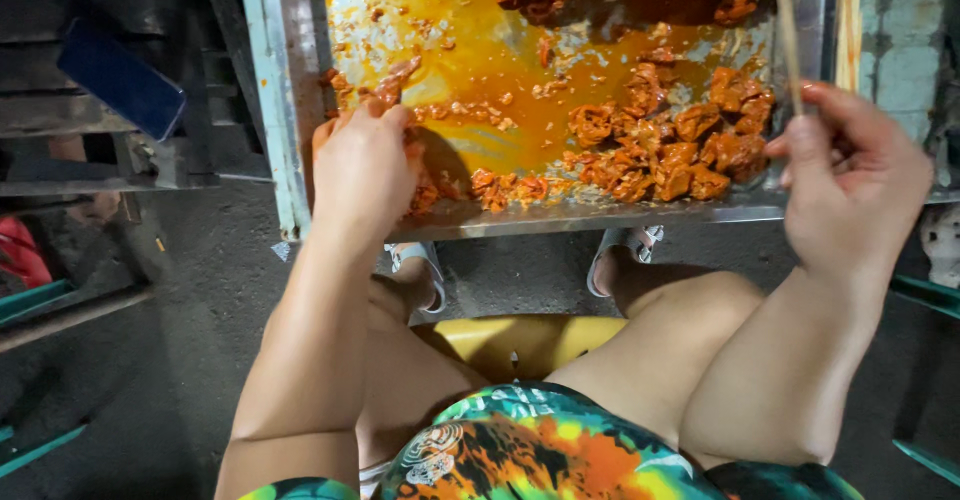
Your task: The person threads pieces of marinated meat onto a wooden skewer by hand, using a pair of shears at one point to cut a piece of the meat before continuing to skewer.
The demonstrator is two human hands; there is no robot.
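Pinching meat piece [397,80]: left hand [362,165] on tray [290,110] | right hand [850,185] gripping skewer [787,30]

I look down on my own seated body: both arms are bare to above the elbow, with no sleeves, rings or watch. My left hand [362,165] is smeared with orange sauce; my right hand [850,185] is cleaner. I wear shorts [540,450] printed in green, orange, yellow and black, and pale strapped sandals [625,250].
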